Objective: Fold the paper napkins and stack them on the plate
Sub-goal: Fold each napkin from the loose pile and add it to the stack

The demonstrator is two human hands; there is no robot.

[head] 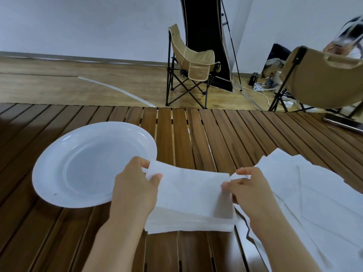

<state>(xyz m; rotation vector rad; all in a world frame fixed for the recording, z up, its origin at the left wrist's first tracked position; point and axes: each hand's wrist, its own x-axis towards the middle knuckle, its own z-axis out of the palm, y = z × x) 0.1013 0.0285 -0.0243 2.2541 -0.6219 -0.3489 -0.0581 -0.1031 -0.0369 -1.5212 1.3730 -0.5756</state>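
The white folded napkin (188,193) lies flat, both hands' fingers (155,177) pinching its far corners.

Both the left hand (135,185) and right hand (249,191) pinch a white napkin (188,195), apparently folded, beside the empty plate (59,158).

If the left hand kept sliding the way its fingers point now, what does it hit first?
Probably the plate. The left hand pinches the napkin at its left edge, fingers pointing up and away; the plate's near rim lies just beyond them, though height above it is unclear.
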